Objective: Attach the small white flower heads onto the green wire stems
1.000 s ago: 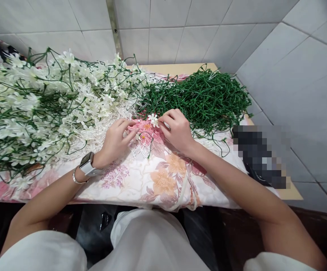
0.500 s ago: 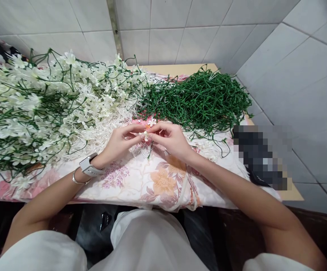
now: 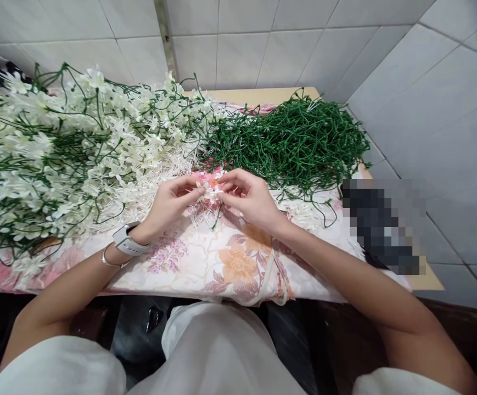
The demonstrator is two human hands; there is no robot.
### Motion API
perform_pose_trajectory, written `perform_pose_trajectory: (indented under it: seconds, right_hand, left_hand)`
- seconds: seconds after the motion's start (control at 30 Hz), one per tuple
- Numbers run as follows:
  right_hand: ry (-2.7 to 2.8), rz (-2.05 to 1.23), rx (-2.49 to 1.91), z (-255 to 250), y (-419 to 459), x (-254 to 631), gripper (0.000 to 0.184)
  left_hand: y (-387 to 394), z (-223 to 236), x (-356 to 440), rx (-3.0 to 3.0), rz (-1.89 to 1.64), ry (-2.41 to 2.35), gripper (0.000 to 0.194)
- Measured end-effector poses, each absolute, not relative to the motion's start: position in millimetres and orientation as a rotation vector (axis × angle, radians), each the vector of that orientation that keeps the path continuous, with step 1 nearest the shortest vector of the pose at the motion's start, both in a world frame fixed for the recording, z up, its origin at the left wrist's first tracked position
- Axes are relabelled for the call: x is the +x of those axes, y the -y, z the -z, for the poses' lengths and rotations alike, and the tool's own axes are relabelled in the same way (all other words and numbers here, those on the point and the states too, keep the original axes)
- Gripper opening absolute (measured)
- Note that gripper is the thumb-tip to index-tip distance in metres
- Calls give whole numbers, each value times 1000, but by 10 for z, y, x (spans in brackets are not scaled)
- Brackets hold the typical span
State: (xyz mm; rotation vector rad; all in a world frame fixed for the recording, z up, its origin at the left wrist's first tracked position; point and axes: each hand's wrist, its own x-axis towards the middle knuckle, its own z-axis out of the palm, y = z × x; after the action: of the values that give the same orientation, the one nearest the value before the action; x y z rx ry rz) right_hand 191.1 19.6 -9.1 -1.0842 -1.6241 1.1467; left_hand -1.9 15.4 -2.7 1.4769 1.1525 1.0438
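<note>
We are pinching a small white flower [image 3: 212, 193] between left hand [image 3: 171, 204] and right hand [image 3: 250, 198] | hands now meeting, off the cloth [image 3: 205, 263] | green stems [image 3: 299, 142] at 1 o'clock | assembly seemingly underway

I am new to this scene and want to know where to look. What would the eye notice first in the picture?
First, the big heap of white artificial flowers with green stems, filling the left of the table. Beside it, at the back right, lies a dense pile of bare green stems. In the middle, over the floral cloth, the left hand and right hand pinch one small white flower between their fingertips.
</note>
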Motion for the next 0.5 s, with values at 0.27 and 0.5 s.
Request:
perform_pose_trajectory:
  seconds: [0.27,0.5]
  right_hand:
    - [2153,-370,-1033,130,-316,2101,9]
    - [2544,-434,-749,125,-245,2072,14]
  left_hand:
    - [-190,-32,-46,1348,-1158,-1274,21]
    - [-179,-22,-39,1231,-1172,-1230,24]
